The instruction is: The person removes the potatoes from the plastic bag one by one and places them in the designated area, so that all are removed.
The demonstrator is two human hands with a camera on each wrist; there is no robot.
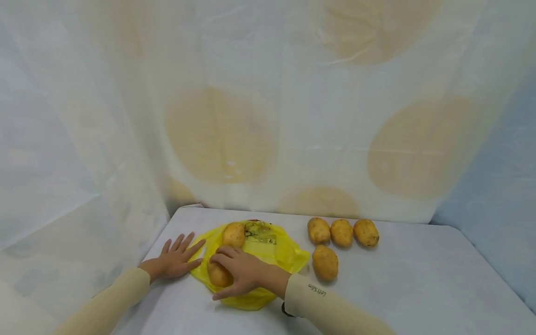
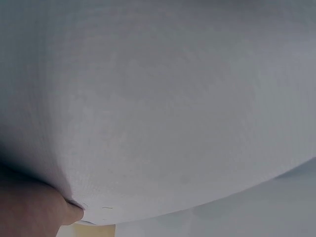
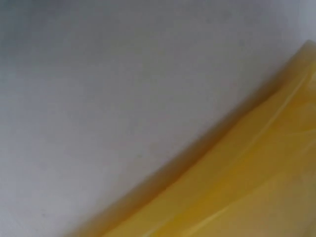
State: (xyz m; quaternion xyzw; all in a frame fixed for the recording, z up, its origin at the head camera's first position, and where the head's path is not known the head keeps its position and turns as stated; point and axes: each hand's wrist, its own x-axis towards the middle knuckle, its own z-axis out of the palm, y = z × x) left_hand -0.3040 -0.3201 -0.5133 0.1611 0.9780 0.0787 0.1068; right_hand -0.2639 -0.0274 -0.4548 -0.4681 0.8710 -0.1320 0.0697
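Note:
A yellow plastic bag point(image 1: 289, 249) lies flattened on the white-covered table, a printed patch near its far side. My right hand point(image 1: 244, 272) grips a potato point(image 1: 218, 275) on the bag's left part, fingers curled over its top. Just beyond it, a second potato point(image 1: 233, 234) lies on the bag. My left hand point(image 1: 173, 261) rests on the table at the bag's left edge, fingers spread and holding nothing. In the left wrist view only a bit of the hand point(image 2: 32, 212) shows. The right wrist view has the bag's yellow film point(image 3: 237, 182), with the fingers out of sight.
Right of the bag, three potatoes stand in a row: a left one point(image 1: 318, 231), a middle one point(image 1: 341, 233) and a right one point(image 1: 366, 233). Another potato point(image 1: 325, 263) lies nearer. A pale curtain with tan spots point(image 1: 222, 135) hangs behind the table point(image 1: 410, 274).

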